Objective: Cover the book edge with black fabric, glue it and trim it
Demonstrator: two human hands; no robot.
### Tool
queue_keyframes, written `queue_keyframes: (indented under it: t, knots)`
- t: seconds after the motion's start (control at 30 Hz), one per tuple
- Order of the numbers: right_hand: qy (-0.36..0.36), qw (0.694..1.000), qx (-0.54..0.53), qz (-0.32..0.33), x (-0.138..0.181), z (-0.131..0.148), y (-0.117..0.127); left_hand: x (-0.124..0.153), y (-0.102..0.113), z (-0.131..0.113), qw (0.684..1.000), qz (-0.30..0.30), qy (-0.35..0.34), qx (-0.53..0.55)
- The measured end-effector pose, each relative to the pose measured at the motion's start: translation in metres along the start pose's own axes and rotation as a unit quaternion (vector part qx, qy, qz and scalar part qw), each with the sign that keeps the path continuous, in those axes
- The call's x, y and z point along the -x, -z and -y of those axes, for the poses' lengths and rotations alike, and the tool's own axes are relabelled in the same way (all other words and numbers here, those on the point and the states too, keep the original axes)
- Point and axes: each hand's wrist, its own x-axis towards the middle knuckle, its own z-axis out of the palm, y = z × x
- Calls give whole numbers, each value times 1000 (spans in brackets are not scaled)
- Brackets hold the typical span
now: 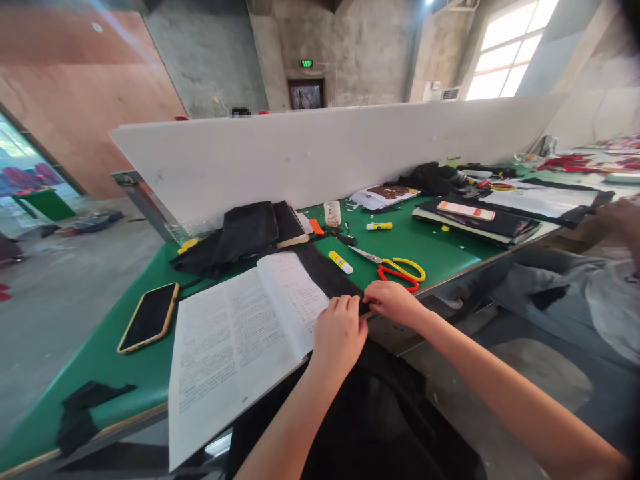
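Observation:
An open book with printed pages lies on the near table edge, its lower left corner jutting over the side. Black cloth runs along the book's right side. My left hand is closed at the corner of the book, fingers curled over the cloth there. Just right of it, my right hand pinches the end of the same black cloth; its fingertips are partly hidden. Beyond my hands lie a yellow glue stick and scissors with red and yellow handles.
A phone rests left of the book on the green table. Farther back are folded black cloth, a clear cup and a second glue stick. A white partition stands behind. Another person's hand is at right.

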Motion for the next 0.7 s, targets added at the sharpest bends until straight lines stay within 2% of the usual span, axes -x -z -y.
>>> queue_keyframes:
  t: [0.23, 0.5, 0.7]
  knots:
    - [-3, 1000, -10, 1, 0, -1, 0, -18, -13, 0, 997, 42, -23, -54]
    - [-3, 1000, -19, 4, 1, 0, 1, -18, -12, 13, 996, 40, -56, -63]
    - [31, 999, -17, 15, 2, 0, 3, -16, -13, 16, 994, 41, -67, -77]
